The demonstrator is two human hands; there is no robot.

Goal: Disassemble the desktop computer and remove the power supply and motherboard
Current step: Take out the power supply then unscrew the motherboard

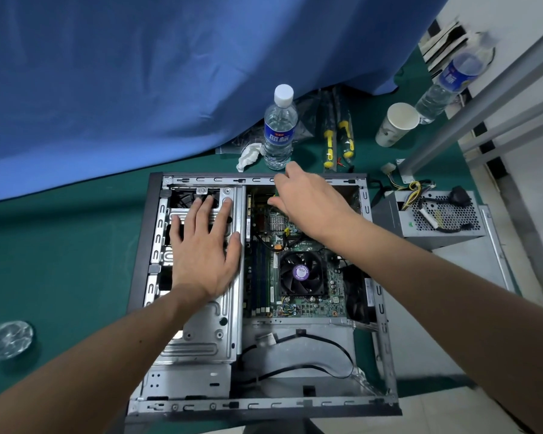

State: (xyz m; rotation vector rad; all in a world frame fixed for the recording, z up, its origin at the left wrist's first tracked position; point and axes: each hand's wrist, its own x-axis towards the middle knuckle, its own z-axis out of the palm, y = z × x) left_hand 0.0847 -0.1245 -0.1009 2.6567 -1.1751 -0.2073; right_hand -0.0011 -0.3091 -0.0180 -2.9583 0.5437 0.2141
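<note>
The open desktop case (384,349) lies flat on the green table. Inside it sits the green motherboard (311,303) with its black CPU fan (301,272). My left hand (206,245) lies flat with spread fingers on the metal drive cage (201,336) at the case's left. My right hand (308,198) reaches into the far end of the motherboard, fingers curled down on a small green part; what it holds is hidden. The grey power supply (436,219) stands outside the case to the right, its cables bundled on top.
A water bottle (279,128) stands just behind the case, with crumpled tissue (248,155) beside it. Yellow-handled screwdrivers (337,142), a paper cup (395,123) and a second bottle (445,86) lie at the back right. A blue cloth (138,73) hangs behind. Metal table legs (483,98) rise at the right.
</note>
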